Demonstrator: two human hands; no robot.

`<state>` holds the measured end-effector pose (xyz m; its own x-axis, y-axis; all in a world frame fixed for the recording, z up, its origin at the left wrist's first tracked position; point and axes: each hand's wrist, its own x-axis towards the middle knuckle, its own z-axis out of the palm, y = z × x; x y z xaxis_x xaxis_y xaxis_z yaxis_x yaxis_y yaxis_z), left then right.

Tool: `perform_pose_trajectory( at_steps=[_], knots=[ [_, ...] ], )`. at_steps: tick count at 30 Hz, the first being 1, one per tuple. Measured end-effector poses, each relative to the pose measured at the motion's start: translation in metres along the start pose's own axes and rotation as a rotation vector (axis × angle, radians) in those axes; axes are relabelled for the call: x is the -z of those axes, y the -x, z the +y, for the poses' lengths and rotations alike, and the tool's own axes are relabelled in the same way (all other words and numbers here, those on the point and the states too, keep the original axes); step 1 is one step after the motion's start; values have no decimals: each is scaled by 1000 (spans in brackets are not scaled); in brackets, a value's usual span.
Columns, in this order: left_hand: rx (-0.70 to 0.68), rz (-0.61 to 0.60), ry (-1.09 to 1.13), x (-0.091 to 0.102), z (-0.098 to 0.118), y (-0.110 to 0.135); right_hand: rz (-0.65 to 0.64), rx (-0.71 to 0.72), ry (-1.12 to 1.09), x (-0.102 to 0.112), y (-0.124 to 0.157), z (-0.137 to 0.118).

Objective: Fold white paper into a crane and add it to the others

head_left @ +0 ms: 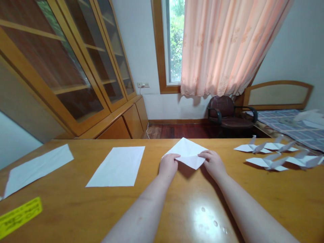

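Note:
A folded white paper lies near the middle of the wooden table, its near corner lifted. My left hand pinches its left edge with curled fingers. My right hand grips the right edge the same way. Both forearms reach in from the bottom of the view.
A flat white sheet lies left of my hands, and a longer sheet sits at the far left. A yellow label is at the near left corner. Several folded paper shapes sit at the right. A dark chair stands beyond the table.

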<state>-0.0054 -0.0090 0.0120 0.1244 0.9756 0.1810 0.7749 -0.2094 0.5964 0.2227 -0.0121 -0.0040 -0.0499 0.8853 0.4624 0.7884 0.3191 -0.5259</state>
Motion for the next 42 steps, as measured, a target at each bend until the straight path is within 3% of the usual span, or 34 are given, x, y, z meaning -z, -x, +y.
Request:
perform_pose_trajectory(
  at_steps=[3,9,17,24,30,37,42],
  knots=[
    [-17,-57,-8,-3,0,0,-50,-63,-21,0,0,-2],
    [1,-150,-27,5,9,2,-27,-176,-47,1,1,-5],
    [-32,-94,-9,-4,3,3,-78,-20,-189,1,2,-10],
    [16,-160,-125,-9,2,0,-358,23,-231,5,4,-17],
    [13,-184,-211,-8,3,0,-471,3,-283,2,3,-16],
    [330,-46,-408,-7,-2,1,-463,43,-103,-10,2,-8],
    [358,-11,-452,-5,-1,1,-453,57,-90,-10,3,-8]
  ],
)
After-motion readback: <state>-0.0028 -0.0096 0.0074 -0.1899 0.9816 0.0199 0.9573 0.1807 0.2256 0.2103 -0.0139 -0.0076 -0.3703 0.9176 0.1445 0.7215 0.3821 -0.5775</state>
